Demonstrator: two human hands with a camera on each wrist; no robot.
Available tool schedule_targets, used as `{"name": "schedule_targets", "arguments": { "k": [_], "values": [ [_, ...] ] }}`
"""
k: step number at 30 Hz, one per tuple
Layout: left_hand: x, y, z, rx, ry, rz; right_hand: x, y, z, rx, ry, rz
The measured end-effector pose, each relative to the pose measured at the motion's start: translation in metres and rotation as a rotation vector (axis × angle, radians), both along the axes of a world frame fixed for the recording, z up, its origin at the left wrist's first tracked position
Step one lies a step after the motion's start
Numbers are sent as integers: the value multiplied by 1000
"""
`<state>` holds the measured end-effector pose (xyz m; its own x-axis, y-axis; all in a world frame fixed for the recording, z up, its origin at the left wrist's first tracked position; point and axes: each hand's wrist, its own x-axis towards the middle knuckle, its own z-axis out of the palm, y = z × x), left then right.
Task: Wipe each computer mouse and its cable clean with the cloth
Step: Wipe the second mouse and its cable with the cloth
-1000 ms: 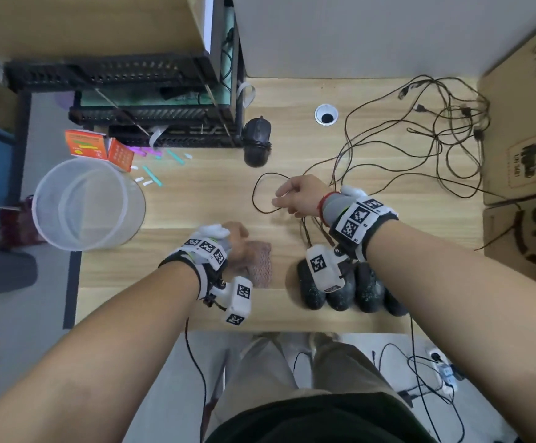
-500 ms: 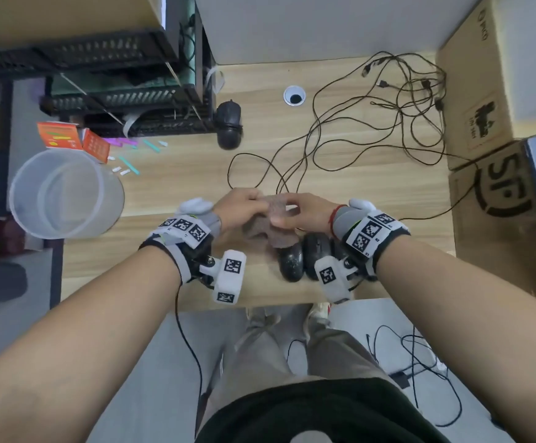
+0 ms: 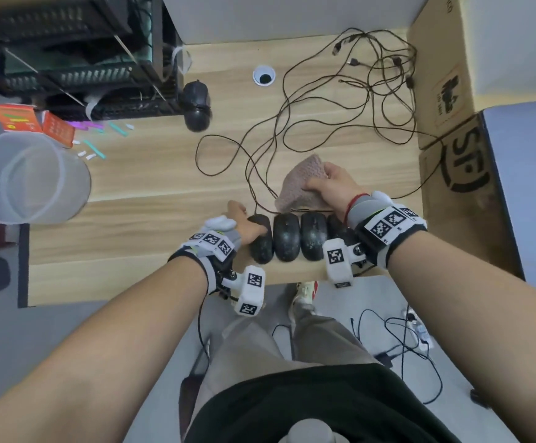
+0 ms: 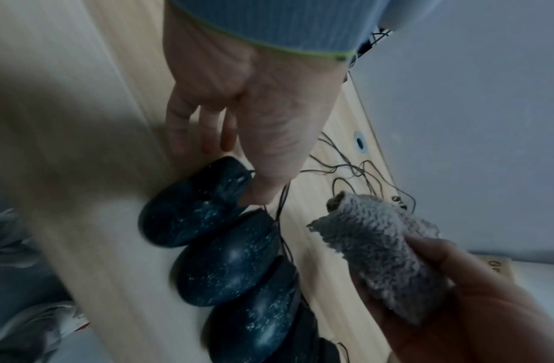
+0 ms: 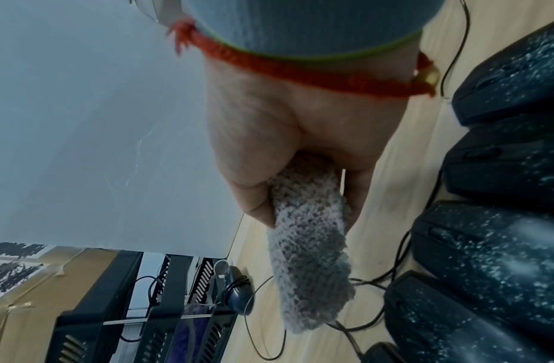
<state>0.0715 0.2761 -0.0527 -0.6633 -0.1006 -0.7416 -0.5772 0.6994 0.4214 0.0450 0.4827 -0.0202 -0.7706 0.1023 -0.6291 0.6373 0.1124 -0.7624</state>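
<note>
the tabletop (image 3: 138,199) carried four dusty black mice in a row at its near edge, cables (image 3: 324,100) trailing away behind them. the right hand (image 3: 333,187) held the cloth (image 3: 301,183) just behind the row, fingers curled round the bunched fabric. the left hand (image 3: 244,223) rested on the leftmost mouse (image 3: 261,241), fingers loose and spread beside it. to do this step well, the left hand probably had to steady that mouse while the cloth swept over its speckled top, then ran along its cable.
</note>
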Motion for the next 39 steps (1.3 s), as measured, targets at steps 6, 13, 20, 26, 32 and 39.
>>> {"name": "schedule_targets", "arguments": {
  "k": [6, 13, 20, 26, 32, 39],
  "values": [
    [17, 12, -22, -83, 60, -36, 10, 15, -10, -44, -33, 32],
    [18, 6, -26, -228, 81, -25, 11, 25, -11, -36, -16, 92],
    [22, 10, -8, -375, 13, -89, 13, 26, -3, -15, -4, 150],
    [7, 5, 23, -206, -90, -90, 13, 15, 12, 16, 20, 217],
    [-8, -1, 93, 167, 47, 106, 0, -21, 52, 35, 61, 317],
    [-30, -14, 155, 547, -58, 393, -19, -51, 95, -106, 135, 248]
  ]
}}
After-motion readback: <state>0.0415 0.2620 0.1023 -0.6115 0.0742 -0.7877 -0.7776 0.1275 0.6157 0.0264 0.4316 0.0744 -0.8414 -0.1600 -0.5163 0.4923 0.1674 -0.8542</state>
